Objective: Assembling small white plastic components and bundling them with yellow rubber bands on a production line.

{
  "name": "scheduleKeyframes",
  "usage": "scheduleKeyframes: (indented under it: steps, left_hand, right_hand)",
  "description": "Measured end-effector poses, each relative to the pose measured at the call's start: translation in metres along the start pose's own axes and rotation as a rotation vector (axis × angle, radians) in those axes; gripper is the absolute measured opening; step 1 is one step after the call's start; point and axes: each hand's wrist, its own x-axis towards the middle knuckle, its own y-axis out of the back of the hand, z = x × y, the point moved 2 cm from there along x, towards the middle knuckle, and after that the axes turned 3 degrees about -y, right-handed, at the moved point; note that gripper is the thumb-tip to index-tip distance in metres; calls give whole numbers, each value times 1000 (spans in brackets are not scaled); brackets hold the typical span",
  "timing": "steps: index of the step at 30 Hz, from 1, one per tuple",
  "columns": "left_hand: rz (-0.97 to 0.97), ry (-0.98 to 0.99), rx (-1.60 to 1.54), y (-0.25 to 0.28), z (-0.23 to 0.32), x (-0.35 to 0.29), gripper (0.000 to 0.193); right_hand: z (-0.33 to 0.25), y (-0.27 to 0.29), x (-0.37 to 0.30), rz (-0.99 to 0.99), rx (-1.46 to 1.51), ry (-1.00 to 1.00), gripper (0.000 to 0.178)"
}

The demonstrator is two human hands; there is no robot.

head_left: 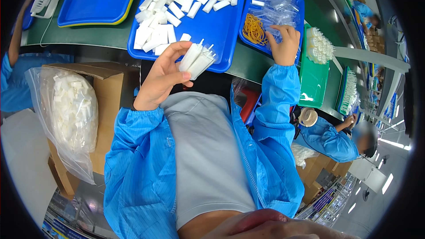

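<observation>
My left hand (166,73) is closed around a small bundle of white plastic pieces (193,60), thin tips pointing up and to the right, with clear plastic at their right side. It is held just over the near edge of a blue tray (228,31) of loose white blocks (159,22). My right hand (285,44) reaches over a second blue tray (302,11), thumb and fingers curved and slightly apart beside a heap of yellow rubber bands (255,30). Clear plastic pieces (276,2) lie behind them. Nothing shows between the right fingers.
A green tray (313,84) at right carries a stack of white-and-clear pieces (319,46). To the left, a cardboard box (108,93) holds a bag of white pieces (75,106). Another blue tray (97,0) lies far left. A co-worker (330,137) sits at right; another's arm shows far left.
</observation>
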Motion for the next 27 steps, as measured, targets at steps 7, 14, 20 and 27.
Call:
scheduleKeyframes:
  steps: [7,14,20,27]
  left_hand:
    - [-17,-51,87,-5,0,3,58]
    - [-57,-62,149,-9,-2,2,52]
    - [-62,-138,211,-8,-5,1,46]
    - [-54,-89,213,-7,-8,2,42]
  right_hand:
    - [-64,44,-1,-118,1428,-399,52]
    - [-121,53,-4,-142,1626,-265,43]
    - [-136,40,-12,-197,1485,-190,45]
    - [-136,42,-13,-84,1268,-34,40]
